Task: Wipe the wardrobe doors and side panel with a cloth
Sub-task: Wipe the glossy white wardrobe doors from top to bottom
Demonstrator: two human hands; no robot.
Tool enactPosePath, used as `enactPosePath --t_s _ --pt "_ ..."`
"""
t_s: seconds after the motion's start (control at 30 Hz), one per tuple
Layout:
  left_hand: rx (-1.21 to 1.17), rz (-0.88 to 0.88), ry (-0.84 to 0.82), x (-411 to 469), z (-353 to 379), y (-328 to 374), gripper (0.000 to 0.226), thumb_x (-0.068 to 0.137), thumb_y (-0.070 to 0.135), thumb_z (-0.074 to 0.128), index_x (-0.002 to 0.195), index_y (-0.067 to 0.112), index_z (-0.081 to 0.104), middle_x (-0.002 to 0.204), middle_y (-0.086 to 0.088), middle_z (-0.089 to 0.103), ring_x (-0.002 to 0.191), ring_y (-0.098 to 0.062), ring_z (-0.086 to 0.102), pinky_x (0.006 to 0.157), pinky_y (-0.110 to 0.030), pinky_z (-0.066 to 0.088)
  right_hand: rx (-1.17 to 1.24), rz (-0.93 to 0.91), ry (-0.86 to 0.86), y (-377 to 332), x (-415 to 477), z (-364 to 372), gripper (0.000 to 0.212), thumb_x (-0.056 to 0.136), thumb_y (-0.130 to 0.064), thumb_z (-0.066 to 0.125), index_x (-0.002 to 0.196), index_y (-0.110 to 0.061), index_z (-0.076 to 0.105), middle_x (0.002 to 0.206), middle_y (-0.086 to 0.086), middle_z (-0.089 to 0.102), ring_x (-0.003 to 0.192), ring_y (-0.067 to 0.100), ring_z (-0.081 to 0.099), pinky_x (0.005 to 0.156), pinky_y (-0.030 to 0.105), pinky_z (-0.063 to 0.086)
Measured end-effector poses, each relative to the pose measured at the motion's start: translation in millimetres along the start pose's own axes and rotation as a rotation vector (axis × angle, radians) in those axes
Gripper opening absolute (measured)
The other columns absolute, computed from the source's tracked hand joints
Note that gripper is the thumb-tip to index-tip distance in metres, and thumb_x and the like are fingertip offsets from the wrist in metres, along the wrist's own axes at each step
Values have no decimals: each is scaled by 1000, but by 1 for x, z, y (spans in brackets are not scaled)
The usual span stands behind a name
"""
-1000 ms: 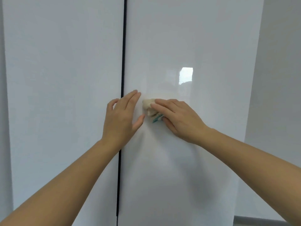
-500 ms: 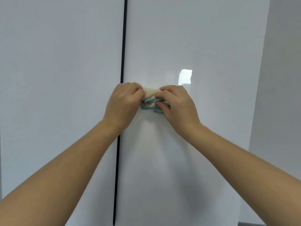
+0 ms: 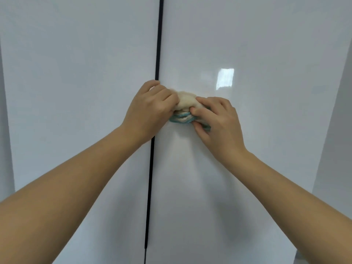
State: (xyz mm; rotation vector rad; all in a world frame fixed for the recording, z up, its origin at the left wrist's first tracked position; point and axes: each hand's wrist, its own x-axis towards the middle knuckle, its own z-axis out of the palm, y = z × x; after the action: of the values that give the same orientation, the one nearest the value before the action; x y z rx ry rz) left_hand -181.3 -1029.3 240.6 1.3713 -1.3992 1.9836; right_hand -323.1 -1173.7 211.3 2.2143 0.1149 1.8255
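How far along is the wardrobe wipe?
Done: cannot tell; both doors show no wipe marks. In hand: left hand and right hand grip the bunched cloth against the right door, beside the centre gap. Left: likely the left door, no cloth on it, and the side panel, not clearly visible.

The right door (image 3: 257, 44) was smooth, glossy white and mirrored a bright patch (image 3: 225, 79); the left door (image 3: 76, 73) looked equally smooth with a softer sheen. The cloth (image 3: 185, 103) was soft, fuzzy fabric, cream with teal edging. The wall (image 3: 341, 130) at the right looked flat and matt
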Motion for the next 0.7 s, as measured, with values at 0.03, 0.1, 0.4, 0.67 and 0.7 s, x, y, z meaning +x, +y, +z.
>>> enactPosePath --t_s 0.03,0.1,0.4,0.67,0.7 --pt "19 -12 15 -11 -1 2 14 80 -4 60 74 6 65 75 -4 67 67 -26 61 93 -37 44 13 4 -2 -5 -6 4 23 77 -9 72 99 -14 72 115 4 66 103 31 55 81 39 46" --pt "34 -34 11 -39 -2 8 13 83 -2 61 74 7 66 78 -4 69 72 -24 65 101 -40 42 40 15 -15 -18 -26 15 22 79 -10 73 100 -14 73 115 4 66 101 30 56 79 40 48" --pt "108 -9 -129 -164 -28 85 21 82 1 62 69 17 64 82 7 69 70 -19 61 82 -36 32 140 24 -145 -63 -170 37 13 85 -11 70 97 -12 76 115 8 67 98 28 55 79 38 48" --pt "-33 -183 -264 -260 -38 152 17 79 1 71 71 16 69 93 9 72 60 -19 55 66 -33 28 190 54 -249 -90 -274 51 11 86 -12 71 94 -13 78 115 7 68 96 27 55 79 37 50" --pt "-44 -209 -273 -268 -39 158 16 79 3 73 71 16 69 93 9 72 59 -19 54 65 -33 28 195 65 -253 -93 -283 53 10 86 -12 71 94 -13 78 115 7 69 96 27 55 79 37 50"
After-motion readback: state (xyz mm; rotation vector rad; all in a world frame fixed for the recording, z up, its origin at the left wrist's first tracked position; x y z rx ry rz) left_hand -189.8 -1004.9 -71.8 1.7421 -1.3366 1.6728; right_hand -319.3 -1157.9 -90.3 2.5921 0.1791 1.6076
